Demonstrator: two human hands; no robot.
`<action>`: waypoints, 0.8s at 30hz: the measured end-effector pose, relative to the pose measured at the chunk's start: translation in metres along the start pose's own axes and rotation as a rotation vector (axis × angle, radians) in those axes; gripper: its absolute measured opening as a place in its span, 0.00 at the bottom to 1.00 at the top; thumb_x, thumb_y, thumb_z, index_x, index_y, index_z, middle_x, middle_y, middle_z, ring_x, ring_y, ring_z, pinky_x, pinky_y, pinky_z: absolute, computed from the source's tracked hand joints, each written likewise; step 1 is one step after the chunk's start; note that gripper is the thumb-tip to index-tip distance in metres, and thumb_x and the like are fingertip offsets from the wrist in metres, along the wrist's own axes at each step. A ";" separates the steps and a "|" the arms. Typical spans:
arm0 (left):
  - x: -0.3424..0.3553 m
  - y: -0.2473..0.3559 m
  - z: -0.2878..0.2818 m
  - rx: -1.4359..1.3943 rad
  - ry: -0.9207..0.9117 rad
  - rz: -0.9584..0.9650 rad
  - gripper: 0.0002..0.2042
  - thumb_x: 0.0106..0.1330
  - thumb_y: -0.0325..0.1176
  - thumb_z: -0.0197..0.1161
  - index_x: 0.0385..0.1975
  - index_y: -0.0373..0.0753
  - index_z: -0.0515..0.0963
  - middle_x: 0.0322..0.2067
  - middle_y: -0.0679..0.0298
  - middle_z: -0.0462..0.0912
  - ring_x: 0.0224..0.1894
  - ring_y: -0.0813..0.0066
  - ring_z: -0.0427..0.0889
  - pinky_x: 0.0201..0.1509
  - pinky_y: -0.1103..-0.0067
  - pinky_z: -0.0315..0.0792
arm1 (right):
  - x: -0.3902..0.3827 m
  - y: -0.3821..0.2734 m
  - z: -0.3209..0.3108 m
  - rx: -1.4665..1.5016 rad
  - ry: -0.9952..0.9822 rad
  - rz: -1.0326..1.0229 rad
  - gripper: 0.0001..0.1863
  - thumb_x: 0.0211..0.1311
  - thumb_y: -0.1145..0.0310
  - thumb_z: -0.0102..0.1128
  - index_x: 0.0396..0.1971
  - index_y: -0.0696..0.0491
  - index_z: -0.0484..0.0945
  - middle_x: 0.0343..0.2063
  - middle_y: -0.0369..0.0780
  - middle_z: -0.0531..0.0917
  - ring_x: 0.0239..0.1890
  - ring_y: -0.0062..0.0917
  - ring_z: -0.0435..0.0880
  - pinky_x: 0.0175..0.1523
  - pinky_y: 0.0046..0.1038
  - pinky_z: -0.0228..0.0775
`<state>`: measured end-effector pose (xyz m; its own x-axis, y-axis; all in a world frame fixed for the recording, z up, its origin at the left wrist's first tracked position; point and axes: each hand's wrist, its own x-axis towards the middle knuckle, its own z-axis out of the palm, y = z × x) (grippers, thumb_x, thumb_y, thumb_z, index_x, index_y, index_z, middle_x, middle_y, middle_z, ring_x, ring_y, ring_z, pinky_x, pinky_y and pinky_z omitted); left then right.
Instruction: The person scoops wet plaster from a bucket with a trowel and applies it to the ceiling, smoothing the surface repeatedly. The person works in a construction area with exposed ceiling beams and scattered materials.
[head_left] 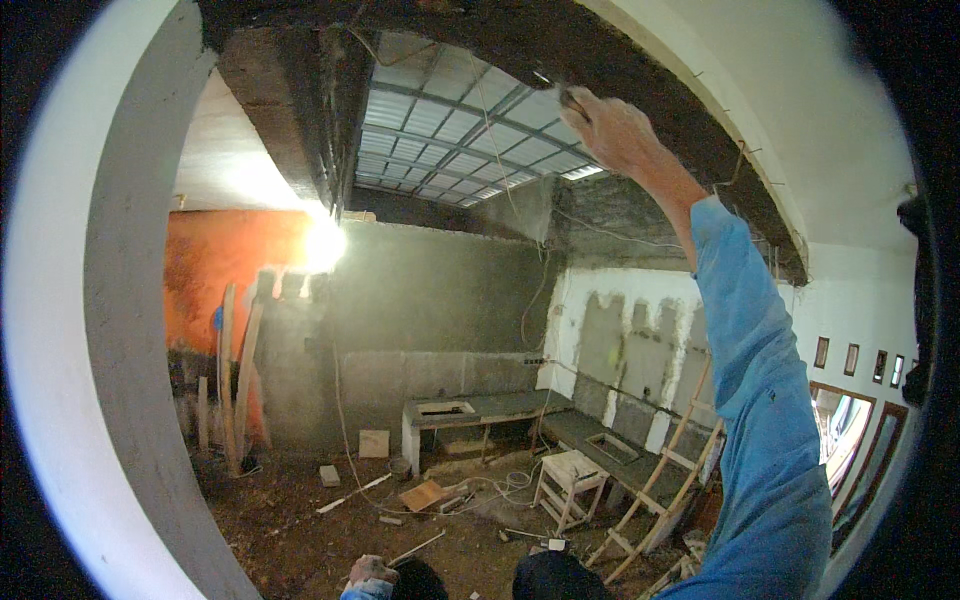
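My right hand [608, 128] is raised high, its arm in a blue sleeve, close under the dark rough ceiling beam [680, 110]. Its fingers are closed round a small tool whose kind I cannot make out; a bright metallic tip [543, 78] shows against the beam. At the lower edge, my left hand [370, 571] is low with its fingers curled, what they hold hidden. A thin pale stick [418, 547] shows beside it, and I cannot tell whether the hand grips it or the stick lies on the floor.
Below are a dirt floor [290, 530] with scattered debris, a wooden stool [570, 485] and a bamboo ladder [655, 480]. An unfinished concrete counter [500, 408] runs along the walls. Planks [240, 370] lean at the left. Bent wires [738, 165] stick out of the beam; a lamp [322, 243] glares.
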<state>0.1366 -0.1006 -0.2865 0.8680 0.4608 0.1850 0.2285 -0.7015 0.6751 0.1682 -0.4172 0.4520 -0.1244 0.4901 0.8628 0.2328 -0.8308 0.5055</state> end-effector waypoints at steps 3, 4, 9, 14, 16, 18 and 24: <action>-0.002 0.003 0.000 0.019 -0.013 0.079 0.12 0.53 0.39 0.61 0.30 0.38 0.83 0.34 0.47 0.82 0.39 0.48 0.81 0.44 0.62 0.75 | 0.016 -0.011 -0.011 -0.014 0.069 -0.053 0.25 0.69 0.48 0.44 0.52 0.53 0.72 0.32 0.50 0.83 0.36 0.48 0.83 0.42 0.48 0.74; -0.002 0.003 -0.003 -0.002 -0.043 0.048 0.12 0.53 0.38 0.61 0.30 0.37 0.83 0.34 0.47 0.82 0.39 0.48 0.81 0.44 0.62 0.75 | 0.019 -0.011 -0.011 0.008 0.158 -0.124 0.24 0.69 0.48 0.44 0.50 0.53 0.73 0.31 0.50 0.83 0.35 0.48 0.83 0.41 0.48 0.74; -0.003 0.007 -0.007 -0.062 -0.055 -0.062 0.10 0.53 0.37 0.61 0.29 0.39 0.83 0.33 0.47 0.83 0.40 0.49 0.82 0.45 0.62 0.75 | 0.016 0.005 -0.004 -0.133 -0.135 0.019 0.24 0.69 0.48 0.43 0.50 0.53 0.72 0.30 0.51 0.83 0.34 0.47 0.83 0.39 0.47 0.75; -0.005 0.016 -0.004 0.005 -0.002 -0.008 0.10 0.53 0.37 0.60 0.30 0.40 0.83 0.34 0.49 0.83 0.40 0.49 0.82 0.45 0.63 0.75 | 0.003 0.026 -0.008 -0.103 0.014 -0.047 0.23 0.68 0.48 0.45 0.45 0.54 0.73 0.28 0.54 0.83 0.34 0.49 0.83 0.41 0.50 0.75; -0.007 0.021 -0.006 -0.020 -0.012 0.022 0.10 0.53 0.37 0.61 0.30 0.41 0.83 0.33 0.50 0.83 0.40 0.50 0.82 0.45 0.63 0.75 | -0.001 0.030 -0.012 -0.126 0.141 -0.098 0.23 0.68 0.48 0.45 0.45 0.54 0.73 0.28 0.55 0.82 0.34 0.49 0.83 0.41 0.51 0.75; -0.009 0.027 -0.009 -0.033 -0.045 0.022 0.10 0.52 0.38 0.61 0.30 0.41 0.83 0.33 0.50 0.83 0.40 0.50 0.82 0.45 0.64 0.76 | -0.004 0.033 -0.014 -0.152 -0.017 0.000 0.24 0.68 0.48 0.44 0.45 0.54 0.73 0.29 0.55 0.82 0.35 0.50 0.83 0.41 0.51 0.75; -0.015 0.039 -0.022 -0.055 -0.063 0.030 0.10 0.53 0.38 0.60 0.28 0.41 0.84 0.31 0.49 0.83 0.39 0.50 0.82 0.44 0.64 0.76 | -0.004 0.039 -0.017 -0.055 0.006 -0.010 0.26 0.69 0.46 0.41 0.47 0.55 0.73 0.30 0.56 0.82 0.36 0.53 0.82 0.43 0.51 0.74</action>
<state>0.1225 -0.1231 -0.2466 0.9005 0.4035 0.1619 0.1786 -0.6829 0.7083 0.1612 -0.4557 0.4681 -0.1325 0.4972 0.8574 0.1777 -0.8391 0.5141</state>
